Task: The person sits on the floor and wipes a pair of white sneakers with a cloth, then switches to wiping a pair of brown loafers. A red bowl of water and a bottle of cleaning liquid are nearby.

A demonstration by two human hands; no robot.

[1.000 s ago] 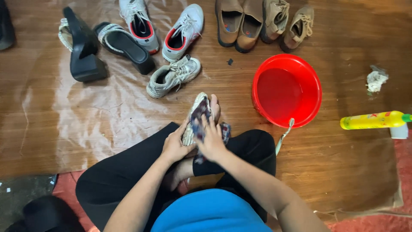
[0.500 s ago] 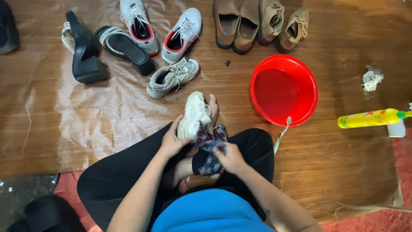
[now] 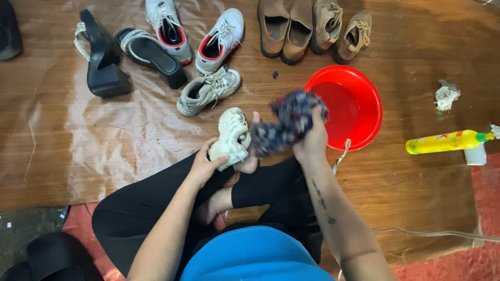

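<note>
Two hands work at mid-frame above crossed legs in black trousers (image 3: 156, 208). A sheet of clear plastic (image 3: 104, 130) covers the brown floor across the left half of the frame. Right of centre sits a round red basin (image 3: 359, 104), bare inside. Along the top edge lie, from left to right, a pair of black platform sandals (image 3: 125, 54), two white sneakers with red lining (image 3: 198, 34), brown slip-ons (image 3: 286, 28) and tan lace-up shoes (image 3: 341, 28); a grey sneaker (image 3: 208, 91) lies just below them. The left hand (image 3: 205, 166) is closed around the heel of a white sneaker (image 3: 232, 138). The right hand (image 3: 311, 143) grips a bunched dark mottled cloth (image 3: 289, 122), lifted beside the basin's left rim. At the right edge a yellow squeeze bottle (image 3: 445, 142) with a green tip lies on its side, its label too small to tell. Above it rests a crumpled white wad (image 3: 446, 96).
</note>
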